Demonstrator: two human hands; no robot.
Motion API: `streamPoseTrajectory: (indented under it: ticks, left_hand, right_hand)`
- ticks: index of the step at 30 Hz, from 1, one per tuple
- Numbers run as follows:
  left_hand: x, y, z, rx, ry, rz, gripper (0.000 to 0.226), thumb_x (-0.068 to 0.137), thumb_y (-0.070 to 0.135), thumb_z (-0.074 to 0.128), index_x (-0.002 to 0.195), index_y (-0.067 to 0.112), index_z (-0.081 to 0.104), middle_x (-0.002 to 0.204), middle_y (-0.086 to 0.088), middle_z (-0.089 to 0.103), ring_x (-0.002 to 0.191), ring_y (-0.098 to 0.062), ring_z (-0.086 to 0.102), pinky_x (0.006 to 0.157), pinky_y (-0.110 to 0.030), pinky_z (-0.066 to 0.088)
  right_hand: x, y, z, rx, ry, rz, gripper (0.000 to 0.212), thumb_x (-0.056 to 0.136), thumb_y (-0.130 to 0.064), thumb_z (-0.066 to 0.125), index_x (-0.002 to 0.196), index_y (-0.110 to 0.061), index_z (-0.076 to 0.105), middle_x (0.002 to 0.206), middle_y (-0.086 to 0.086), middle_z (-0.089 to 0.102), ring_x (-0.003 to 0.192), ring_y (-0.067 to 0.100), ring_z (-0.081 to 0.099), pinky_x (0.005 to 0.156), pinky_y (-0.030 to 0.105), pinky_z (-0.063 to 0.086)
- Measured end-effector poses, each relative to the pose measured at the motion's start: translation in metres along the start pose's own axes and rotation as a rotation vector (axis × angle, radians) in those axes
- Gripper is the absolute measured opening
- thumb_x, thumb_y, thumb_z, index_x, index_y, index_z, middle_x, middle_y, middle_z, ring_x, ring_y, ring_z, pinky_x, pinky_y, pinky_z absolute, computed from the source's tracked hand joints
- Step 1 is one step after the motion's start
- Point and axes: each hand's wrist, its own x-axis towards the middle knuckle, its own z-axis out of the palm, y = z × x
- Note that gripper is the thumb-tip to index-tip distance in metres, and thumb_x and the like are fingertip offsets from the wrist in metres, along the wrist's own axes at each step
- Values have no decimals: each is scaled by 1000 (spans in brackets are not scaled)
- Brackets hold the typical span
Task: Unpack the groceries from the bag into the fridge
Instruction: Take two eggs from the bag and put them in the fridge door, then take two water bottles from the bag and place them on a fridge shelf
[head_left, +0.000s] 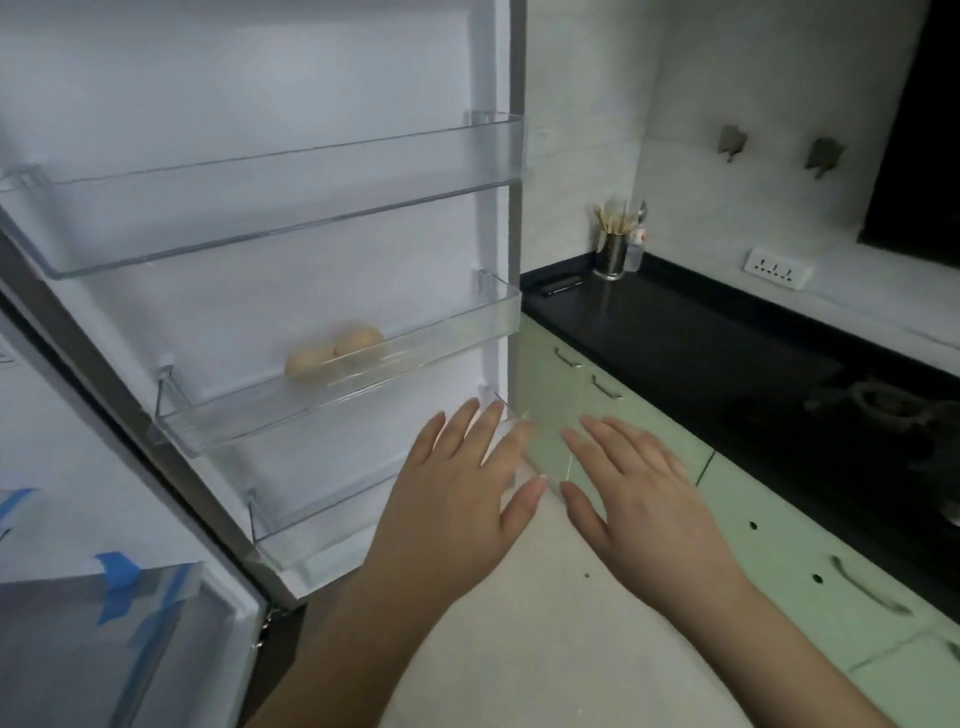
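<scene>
The fridge door (270, 88) stands wide open in front of me, its white inner side facing me. Two pale brown eggs (335, 348) lie in the middle clear door shelf (363, 384). The upper door shelf (270, 208) and the lower door shelf (322, 519) hold nothing I can see. My left hand (457, 493) is flat, fingers spread, in front of the lower shelf's right end. My right hand (639, 488) is spread beside it, over the floor, holding nothing. No grocery bag is in view.
A black countertop (701, 353) runs along the right with a utensil holder (613, 249), a dark flat object (561, 285) and a stove (893, 410). Pale green cabinet drawers (779, 545) sit below it. A fridge compartment with blue tape (119, 587) is at lower left.
</scene>
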Motion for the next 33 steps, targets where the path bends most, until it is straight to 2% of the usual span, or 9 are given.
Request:
streamPoseTrajectory:
  ticks: [3, 5, 12, 16, 20, 27, 33]
  left_hand:
    - [0, 40, -2, 2, -56, 53, 64, 95, 61, 6, 149, 35, 30, 159, 4, 27, 148, -20, 18, 116, -36, 2]
    - [2, 65, -4, 9, -76, 96, 65, 94, 61, 3, 151, 36, 22, 161, 5, 20, 149, -19, 12, 114, -34, -4]
    - [4, 157, 3, -25, -162, 327, 72, 89, 60, -7, 152, 34, 16, 162, 5, 16, 149, -18, 10, 120, -43, 13]
    - [12, 198, 10, -21, -185, 473, 74, 88, 61, -5, 153, 31, 14, 162, 3, 14, 149, -18, 6, 120, -39, 6]
    - [26, 228, 17, -19, -201, 597, 78, 84, 63, -9, 153, 32, 7, 163, 5, 3, 149, -17, -2, 119, -36, -2]
    - [44, 266, 39, -145, -219, 775, 76, 85, 65, -10, 153, 34, 5, 163, 6, 5, 149, -17, -2, 120, -38, 1]
    - [47, 311, 54, -219, -239, 960, 79, 84, 64, -13, 154, 32, 8, 163, 4, 3, 149, -18, -5, 120, -37, 0]
  right_hand:
    - [-39, 27, -11, 4, -31, 87, 52, 94, -47, 34, 136, -21, 51, 138, 4, 55, 130, 25, 48, 109, 43, 35]
    - [-65, 46, -19, -1, -45, 150, 54, 94, -48, 32, 136, -20, 52, 140, 5, 53, 131, 26, 47, 109, 44, 37]
    - [-141, 100, -50, -58, -39, 374, 56, 93, -49, 31, 136, -20, 53, 141, 4, 52, 131, 25, 46, 109, 44, 34]
    - [-173, 124, -64, -111, -38, 517, 57, 94, -49, 28, 136, -20, 52, 142, 4, 51, 131, 27, 46, 109, 46, 36]
    - [-196, 138, -73, -165, -38, 668, 57, 93, -50, 28, 134, -19, 54, 140, 7, 53, 127, 29, 50, 103, 45, 41]
    - [-224, 152, -91, -252, -15, 846, 60, 93, -52, 26, 137, -20, 51, 144, 6, 49, 130, 27, 47, 106, 43, 37]
    - [-272, 157, -114, -339, -22, 1079, 64, 92, -53, 21, 141, -20, 46, 148, 6, 43, 136, 28, 39, 110, 43, 31]
